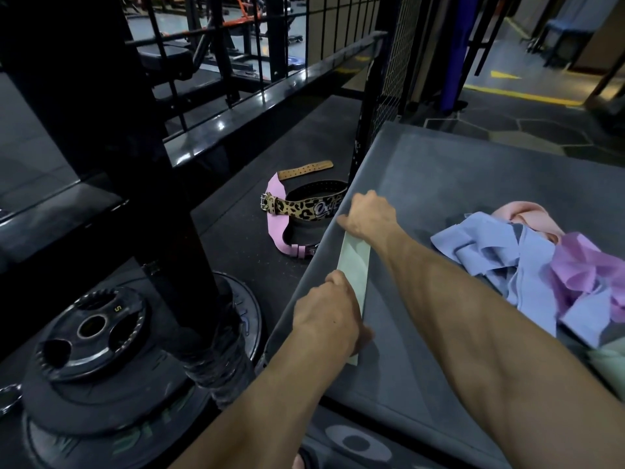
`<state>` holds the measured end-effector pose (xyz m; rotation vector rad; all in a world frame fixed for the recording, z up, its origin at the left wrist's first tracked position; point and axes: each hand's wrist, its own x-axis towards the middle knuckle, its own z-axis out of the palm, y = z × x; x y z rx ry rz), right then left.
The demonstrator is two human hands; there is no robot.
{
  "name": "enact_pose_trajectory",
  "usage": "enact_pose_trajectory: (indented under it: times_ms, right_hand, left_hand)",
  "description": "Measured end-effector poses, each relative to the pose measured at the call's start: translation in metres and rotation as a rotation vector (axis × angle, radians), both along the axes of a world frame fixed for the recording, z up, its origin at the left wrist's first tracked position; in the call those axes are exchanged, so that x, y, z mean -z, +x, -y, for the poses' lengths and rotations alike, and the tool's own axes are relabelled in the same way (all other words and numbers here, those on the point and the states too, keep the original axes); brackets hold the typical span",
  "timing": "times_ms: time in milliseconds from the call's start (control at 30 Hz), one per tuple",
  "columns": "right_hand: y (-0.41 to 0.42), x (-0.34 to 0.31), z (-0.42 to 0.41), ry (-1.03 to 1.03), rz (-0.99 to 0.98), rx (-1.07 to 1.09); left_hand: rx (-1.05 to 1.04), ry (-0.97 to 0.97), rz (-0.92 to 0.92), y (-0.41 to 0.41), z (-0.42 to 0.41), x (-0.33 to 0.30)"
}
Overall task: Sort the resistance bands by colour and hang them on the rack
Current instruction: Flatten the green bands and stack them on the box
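Pale green band [355, 265] is being held flat on grey bench [439, 184] by left hand [326, 313] and right hand [367, 214]; band pile [527, 265] is lying right of it.

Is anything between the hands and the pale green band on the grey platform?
No. The left hand holds the near end of the pale green band and the right hand holds its far end. The heap of blue and purple bands lies apart, to the right on the grey platform.
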<state>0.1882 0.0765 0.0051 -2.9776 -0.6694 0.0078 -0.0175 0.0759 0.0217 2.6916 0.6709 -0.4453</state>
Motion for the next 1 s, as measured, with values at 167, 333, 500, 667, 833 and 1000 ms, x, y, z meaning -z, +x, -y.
enact_pose_trajectory:
  times_ms: [167,333,500,667,833,1000]
  right_hand:
    - [-0.002,0.000,0.000,-0.072,0.065,-0.024]
    - [-0.005,-0.002,0.002,-0.061,0.046,-0.021]
    - [-0.008,-0.003,0.013,0.049,-0.041,-0.060]
    - [-0.007,-0.005,0.021,0.046,-0.152,-0.095]
    - [-0.006,-0.004,0.022,0.011,-0.148,-0.105]
    - [-0.005,-0.003,0.021,-0.006,-0.129,-0.112]
  left_hand:
    - [0.002,-0.013,-0.008,0.000,0.000,-0.002]
    - [0.019,-0.065,-0.040,-0.004,-0.014,-0.007]
    - [0.172,-0.073,0.013,-0.020,-0.048,-0.022]
    - [0.288,-0.110,-0.032,-0.037,-0.055,-0.017]
    - [0.350,-0.078,-0.014,-0.034,-0.049,-0.013]
    - [0.364,-0.057,-0.032,-0.028,-0.048,-0.007]
